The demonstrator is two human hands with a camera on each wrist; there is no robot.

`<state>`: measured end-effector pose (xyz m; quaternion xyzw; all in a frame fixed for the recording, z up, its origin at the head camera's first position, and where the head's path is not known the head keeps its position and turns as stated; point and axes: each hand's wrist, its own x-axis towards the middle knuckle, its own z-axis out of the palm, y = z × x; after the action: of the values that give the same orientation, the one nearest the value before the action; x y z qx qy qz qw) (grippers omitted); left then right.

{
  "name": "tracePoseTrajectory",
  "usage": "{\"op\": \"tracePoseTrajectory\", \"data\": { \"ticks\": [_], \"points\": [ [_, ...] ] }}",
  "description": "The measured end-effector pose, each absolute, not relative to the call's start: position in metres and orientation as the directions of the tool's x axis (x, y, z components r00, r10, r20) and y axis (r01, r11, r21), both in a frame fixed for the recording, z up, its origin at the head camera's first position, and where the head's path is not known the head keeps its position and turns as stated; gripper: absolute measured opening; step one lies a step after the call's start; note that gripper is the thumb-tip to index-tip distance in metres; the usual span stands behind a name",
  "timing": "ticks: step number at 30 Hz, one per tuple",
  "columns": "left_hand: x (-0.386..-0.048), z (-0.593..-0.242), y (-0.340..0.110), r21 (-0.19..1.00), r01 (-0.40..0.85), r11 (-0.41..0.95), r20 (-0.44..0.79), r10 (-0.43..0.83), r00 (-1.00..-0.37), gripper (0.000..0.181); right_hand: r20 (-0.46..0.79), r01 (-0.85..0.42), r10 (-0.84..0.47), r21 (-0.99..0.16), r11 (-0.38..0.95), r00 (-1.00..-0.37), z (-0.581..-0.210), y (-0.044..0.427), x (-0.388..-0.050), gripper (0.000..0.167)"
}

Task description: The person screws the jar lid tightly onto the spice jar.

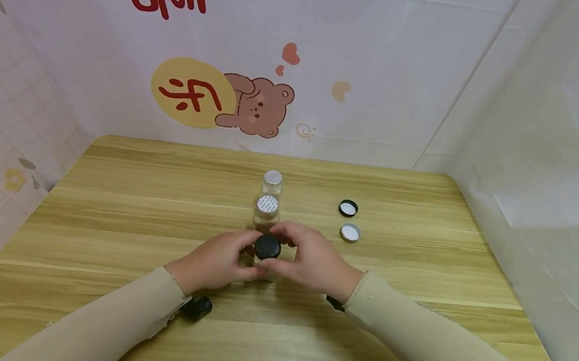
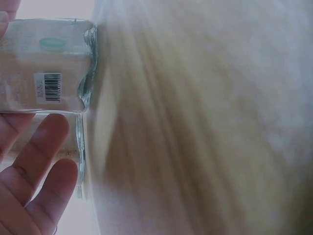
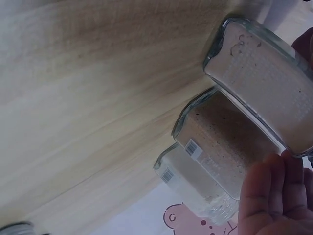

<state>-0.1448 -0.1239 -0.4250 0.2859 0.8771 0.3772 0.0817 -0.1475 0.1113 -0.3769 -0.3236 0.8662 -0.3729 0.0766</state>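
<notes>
A square glass jar (image 3: 264, 83) with pale contents and a black lid (image 1: 267, 246) stands on the table between my hands. My left hand (image 1: 216, 258) grips the jar from the left; in the left wrist view a barcode label (image 2: 48, 88) shows on its glass. From the right, my right hand (image 1: 317, 262) holds the black lid, thumb at the near side and fingers at the far side. Just behind stands a second jar (image 3: 230, 142) with brownish contents, its mouth covered by a patterned silver seal (image 1: 267, 204). Behind that is a third jar (image 3: 188, 181) with whitish contents.
Right of the jars, a black-rimmed lid (image 1: 348, 208) and a silver-rimmed lid (image 1: 350, 233) lie with their white insides up. The wooden table (image 1: 160, 189) meets a printed white wall sheet (image 1: 389, 55) at the back and sheets at both sides.
</notes>
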Motion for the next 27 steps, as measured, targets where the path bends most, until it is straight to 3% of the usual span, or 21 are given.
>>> {"op": "tracePoseTrajectory", "data": {
  "ticks": [4, 15, 23, 27],
  "points": [
    [-0.1447, -0.4252, -0.1240, 0.709, 0.445, 0.547, 0.073, 0.571, -0.818, 0.049, 0.114, -0.519, -0.647, -0.707, 0.481, -0.754, -0.3767, 0.1129, -0.1488, 0.056],
    [-0.1442, -0.4228, -0.1232, 0.713, 0.428, 0.555, 0.065, 0.556, -0.829, 0.043, 0.088, -0.477, -0.617, -0.722, 0.502, -0.782, -0.3803, 0.1102, -0.1488, 0.037],
    [-0.1438, -0.4227, -0.1234, 0.705, 0.433, 0.562, 0.060, 0.560, -0.826, 0.046, 0.078, -0.469, -0.629, -0.738, 0.485, -0.773, -0.3800, 0.1121, -0.1484, 0.058],
    [-0.1440, -0.4239, -0.1233, 0.701, 0.444, 0.558, 0.076, 0.560, -0.825, 0.046, 0.099, -0.488, -0.643, -0.740, 0.463, -0.760, -0.3790, 0.1131, -0.1477, 0.049]
  ]
}}
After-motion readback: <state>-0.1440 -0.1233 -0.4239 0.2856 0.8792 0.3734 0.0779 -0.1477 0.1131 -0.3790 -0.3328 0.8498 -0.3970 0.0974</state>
